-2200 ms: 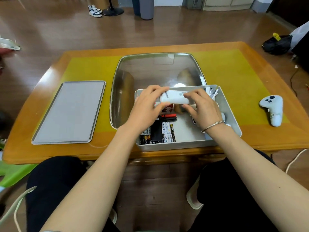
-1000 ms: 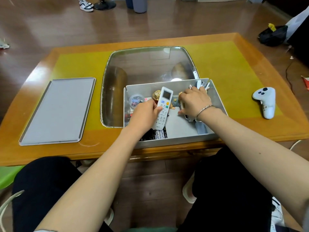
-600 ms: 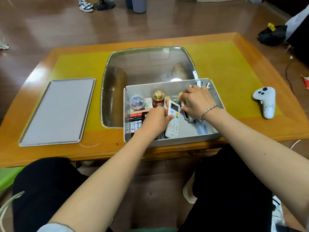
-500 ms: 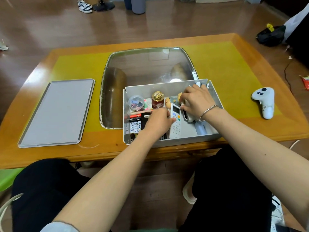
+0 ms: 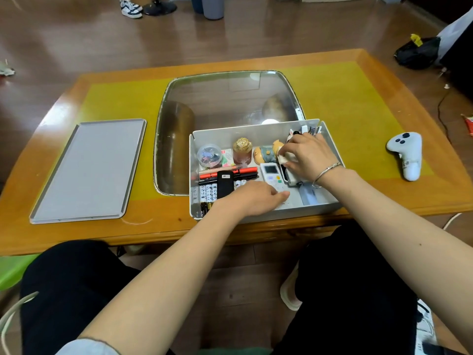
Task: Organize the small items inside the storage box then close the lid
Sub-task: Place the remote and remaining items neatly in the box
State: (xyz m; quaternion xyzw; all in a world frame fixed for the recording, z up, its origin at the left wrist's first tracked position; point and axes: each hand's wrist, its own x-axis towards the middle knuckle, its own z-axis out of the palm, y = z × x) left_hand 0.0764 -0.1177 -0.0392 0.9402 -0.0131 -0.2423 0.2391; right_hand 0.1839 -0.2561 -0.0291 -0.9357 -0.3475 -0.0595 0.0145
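the open storage box (image 5: 330, 139) sits under both my hands, its lid (image 5: 87, 170) well off to my left. my right hand (image 5: 311, 156) curls round a white gadget (image 5: 290, 175). my left hand (image 5: 256, 197) lies flat, fingers relaxed on the white remote (image 5: 271, 174).

A home living room, by the signs: a low orange-brown wooden coffee table (image 5: 332, 60) with a glass centre pane stands on glossy brown plank flooring (image 5: 76, 42); a white-and-black sneaker (image 5: 131, 7) lies on the floor beyond it; a white handheld game controller (image 5: 407, 155) rests on the tabletop.
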